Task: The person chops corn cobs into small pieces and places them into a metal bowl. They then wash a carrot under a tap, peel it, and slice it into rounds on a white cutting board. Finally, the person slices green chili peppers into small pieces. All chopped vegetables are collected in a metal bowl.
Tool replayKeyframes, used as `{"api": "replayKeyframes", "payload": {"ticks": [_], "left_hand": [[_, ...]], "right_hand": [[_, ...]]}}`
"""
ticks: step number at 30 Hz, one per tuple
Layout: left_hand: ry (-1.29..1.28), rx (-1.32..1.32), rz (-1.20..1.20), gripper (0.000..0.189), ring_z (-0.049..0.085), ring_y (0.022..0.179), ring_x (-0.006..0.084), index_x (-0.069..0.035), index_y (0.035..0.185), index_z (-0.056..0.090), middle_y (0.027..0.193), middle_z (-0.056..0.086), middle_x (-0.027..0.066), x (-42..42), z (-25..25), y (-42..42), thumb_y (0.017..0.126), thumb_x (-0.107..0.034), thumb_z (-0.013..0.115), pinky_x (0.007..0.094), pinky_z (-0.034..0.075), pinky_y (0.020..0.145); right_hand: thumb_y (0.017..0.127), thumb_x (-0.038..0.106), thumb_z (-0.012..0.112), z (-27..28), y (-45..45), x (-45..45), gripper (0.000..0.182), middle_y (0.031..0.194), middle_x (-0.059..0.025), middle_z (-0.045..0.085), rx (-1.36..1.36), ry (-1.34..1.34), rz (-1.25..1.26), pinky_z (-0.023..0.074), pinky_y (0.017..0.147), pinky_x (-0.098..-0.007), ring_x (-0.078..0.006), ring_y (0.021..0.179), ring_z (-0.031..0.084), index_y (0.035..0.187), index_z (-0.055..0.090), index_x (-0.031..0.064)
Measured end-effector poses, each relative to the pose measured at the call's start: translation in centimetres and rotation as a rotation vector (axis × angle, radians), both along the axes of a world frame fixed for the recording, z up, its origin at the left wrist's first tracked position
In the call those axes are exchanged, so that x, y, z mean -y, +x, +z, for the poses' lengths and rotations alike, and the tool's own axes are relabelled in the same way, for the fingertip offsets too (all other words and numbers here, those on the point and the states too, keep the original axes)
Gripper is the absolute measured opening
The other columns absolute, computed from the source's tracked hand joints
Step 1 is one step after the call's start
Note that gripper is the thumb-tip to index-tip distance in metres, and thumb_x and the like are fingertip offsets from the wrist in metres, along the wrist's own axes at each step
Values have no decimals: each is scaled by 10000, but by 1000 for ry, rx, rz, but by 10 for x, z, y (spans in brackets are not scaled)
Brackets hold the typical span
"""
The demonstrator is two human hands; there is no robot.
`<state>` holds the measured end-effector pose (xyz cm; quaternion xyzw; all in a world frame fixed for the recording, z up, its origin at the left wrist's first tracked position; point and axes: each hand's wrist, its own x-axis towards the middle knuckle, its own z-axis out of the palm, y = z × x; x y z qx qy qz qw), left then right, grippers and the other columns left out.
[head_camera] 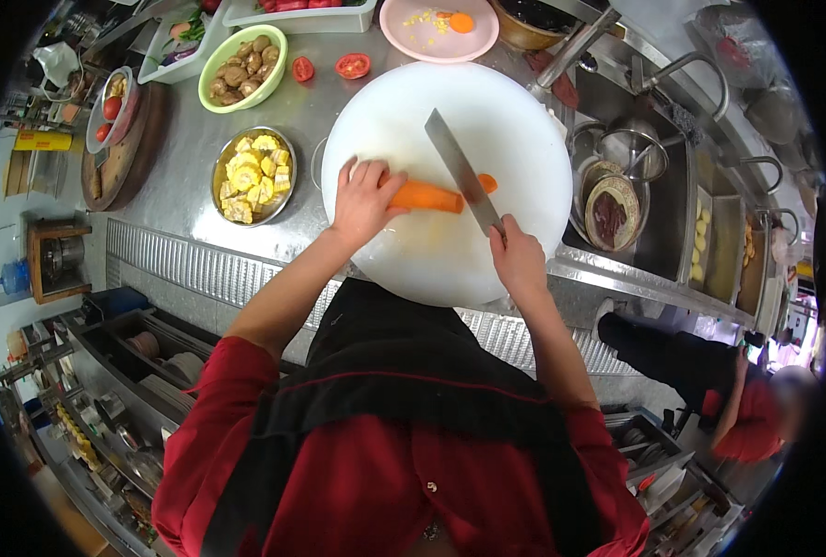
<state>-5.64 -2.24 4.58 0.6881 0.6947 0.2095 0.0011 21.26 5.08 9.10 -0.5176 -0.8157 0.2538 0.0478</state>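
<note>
My left hand (366, 198) grips a peeled carrot (427, 196) by its left end, pressing it on a round white cutting board (427, 278). The carrot's right end is cut flat. In my right hand (517, 256) is the handle of a Chinese cleaver (460, 167), its blade pointing up and to the left across the board. The blade stands just beyond the carrot's cut end. A carrot slice (487, 183) lies on the board at the blade's right side, partly hidden by it.
Left of the board are a steel bowl of corn pieces (249, 177), a green bowl of mushrooms (242, 69) and tomato halves (352, 66). A pink plate (439, 50) sits behind it. Sinks with dishes (611, 212) adjoin on the right; a person (719, 397) stands farther off.
</note>
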Motion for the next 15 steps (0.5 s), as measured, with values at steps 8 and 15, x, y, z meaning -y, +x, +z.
{"api": "replayKeyframes", "payload": {"ticks": [8, 15], "left_hand": [[155, 156, 186, 450, 524, 1031, 260, -132, 1054, 645, 1084, 548, 67, -1, -12, 21, 721, -391, 803, 413, 381, 916], [109, 213, 200, 504, 543, 1017, 287, -128, 1051, 646, 1089, 559, 77, -2, -6, 17, 678, -416, 825, 412, 425, 864]], "right_hand": [[979, 244, 512, 30, 7, 11, 207, 663, -185, 626, 19, -22, 62, 482, 568, -526, -420, 617, 620, 934, 482, 45], [990, 241, 480, 1, -19, 15, 202, 659, -228, 618, 98, -30, 86, 481, 586, -564, -443, 644, 625, 995, 460, 41]]}}
